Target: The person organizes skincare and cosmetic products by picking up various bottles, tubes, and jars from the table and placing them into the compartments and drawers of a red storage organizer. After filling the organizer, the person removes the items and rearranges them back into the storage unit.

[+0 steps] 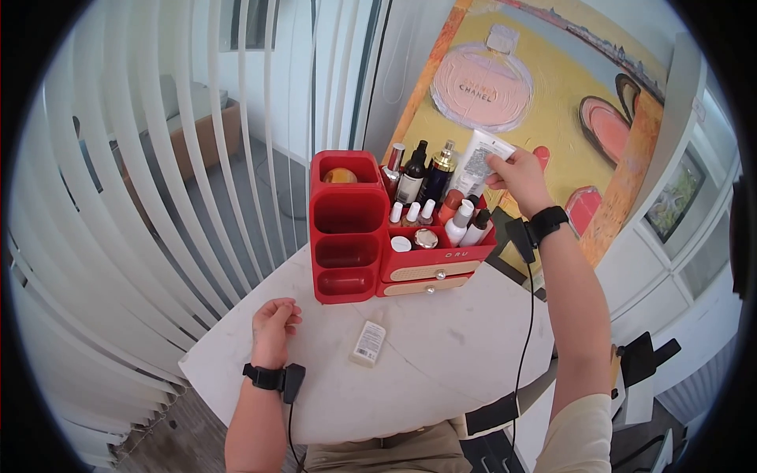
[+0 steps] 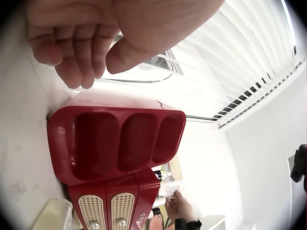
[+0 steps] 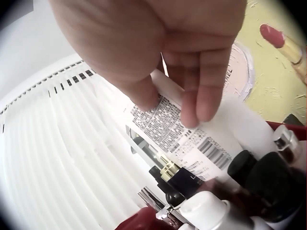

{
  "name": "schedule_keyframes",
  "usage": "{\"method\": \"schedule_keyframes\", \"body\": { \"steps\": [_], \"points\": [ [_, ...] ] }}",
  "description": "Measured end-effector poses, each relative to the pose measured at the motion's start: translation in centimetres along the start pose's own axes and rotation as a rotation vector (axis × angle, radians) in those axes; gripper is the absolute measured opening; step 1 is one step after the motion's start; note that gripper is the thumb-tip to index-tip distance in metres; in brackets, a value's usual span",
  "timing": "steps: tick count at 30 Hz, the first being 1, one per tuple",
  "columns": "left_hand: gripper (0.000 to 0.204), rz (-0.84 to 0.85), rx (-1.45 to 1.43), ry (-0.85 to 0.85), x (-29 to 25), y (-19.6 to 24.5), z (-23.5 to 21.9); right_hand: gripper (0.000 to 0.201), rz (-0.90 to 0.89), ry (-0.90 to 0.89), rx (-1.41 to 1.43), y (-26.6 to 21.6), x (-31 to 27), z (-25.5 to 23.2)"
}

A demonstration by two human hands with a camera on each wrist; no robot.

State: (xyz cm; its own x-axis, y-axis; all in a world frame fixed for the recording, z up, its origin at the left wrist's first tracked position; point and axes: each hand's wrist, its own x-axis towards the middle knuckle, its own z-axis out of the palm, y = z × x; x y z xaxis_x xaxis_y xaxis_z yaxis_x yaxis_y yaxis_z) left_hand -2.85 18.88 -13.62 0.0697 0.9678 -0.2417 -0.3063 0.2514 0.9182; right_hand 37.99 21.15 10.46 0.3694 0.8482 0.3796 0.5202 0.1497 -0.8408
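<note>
My right hand (image 1: 521, 180) pinches a white squeeze tube (image 1: 479, 162) by its upper part, thumb on the printed back. The tube's lower end reaches down among bottles in the back right of a red cosmetics organizer (image 1: 344, 290). Beside the tube stand a dark bottle with a gold collar (image 1: 438, 173) and a black-capped bottle (image 1: 412, 177). My left hand (image 1: 274, 323) is held over the table, left of the organizer, its fingers loosely curled with nothing in them. A small labelled bottle (image 1: 368, 342) lies on the white table between my arms.
Nail polish bottles (image 1: 412, 213), small jars (image 1: 426, 238) and white-capped bottles (image 1: 458, 224) fill the organizer's right part, above two drawers (image 1: 432, 276). An orange round item (image 1: 340, 176) sits in the back left compartment. Vertical blinds (image 1: 158, 158) hang at left; a painting (image 1: 544, 94) leans behind.
</note>
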Motion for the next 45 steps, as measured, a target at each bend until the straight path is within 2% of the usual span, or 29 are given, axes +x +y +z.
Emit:
{"method": "schedule_keyframes", "body": {
  "steps": [6, 9, 15, 17, 27, 29, 33, 35, 40, 42, 43, 45],
  "points": [
    [0.015, 0.003, 0.02, -0.011, -0.1, -0.1, 0.1, 0.025, 0.018, -0.07, -0.046, 1.5, 0.5, 1.3],
    [0.015, 0.0, 0.016, -0.013, -0.1, -0.1, 0.2, 0.024, 0.045, -0.057, -0.039, 1.5, 0.4, 1.4],
    [0.015, 0.011, 0.009, -0.034, -0.1, -0.3, 0.0, 0.022, -0.012, 0.019, 0.006, 1.4, 0.4, 0.9],
    [0.015, 0.01, 0.012, -0.036, -0.3, -0.1, 0.1, 0.021, -0.019, -0.094, 0.002, 1.9, 0.5, 0.3],
    [0.017, 0.029, 0.058, -0.068, -0.3, -0.2, 0.2, 0.021, -0.039, -0.156, 0.009, 2.5, 0.3, 0.2],
    [0.016, 0.026, 0.063, -0.076, -0.4, -0.2, 0.2, 0.019, 0.028, -0.153, -0.017, 2.2, 0.5, 0.1],
    [0.017, 0.028, 0.076, -0.08, -0.6, -0.1, 0.2, 0.019, 0.011, -0.145, -0.053, 1.7, 1.2, -0.1],
    [0.017, 0.031, 0.081, -0.075, -0.5, -0.1, 0.2, 0.02, 0.02, -0.024, -0.09, 1.1, 1.3, 0.0],
    [0.018, 0.047, 0.093, -0.105, -0.2, -0.6, 0.0, 0.022, -0.168, 0.244, -0.059, -1.9, 0.2, -1.5],
    [0.018, 0.025, 0.111, -0.099, -0.3, -0.6, 0.2, 0.024, -0.251, 0.295, 0.022, -2.4, -0.7, -2.9],
    [0.018, 0.035, 0.123, -0.108, -0.4, -0.5, 0.4, 0.024, -0.238, 0.287, 0.019, -2.6, -1.5, -3.1],
    [0.018, 0.033, 0.133, -0.121, -0.8, -0.2, 0.6, 0.025, -0.311, 0.312, 0.309, -2.5, -4.5, -3.8]
  ]
}}
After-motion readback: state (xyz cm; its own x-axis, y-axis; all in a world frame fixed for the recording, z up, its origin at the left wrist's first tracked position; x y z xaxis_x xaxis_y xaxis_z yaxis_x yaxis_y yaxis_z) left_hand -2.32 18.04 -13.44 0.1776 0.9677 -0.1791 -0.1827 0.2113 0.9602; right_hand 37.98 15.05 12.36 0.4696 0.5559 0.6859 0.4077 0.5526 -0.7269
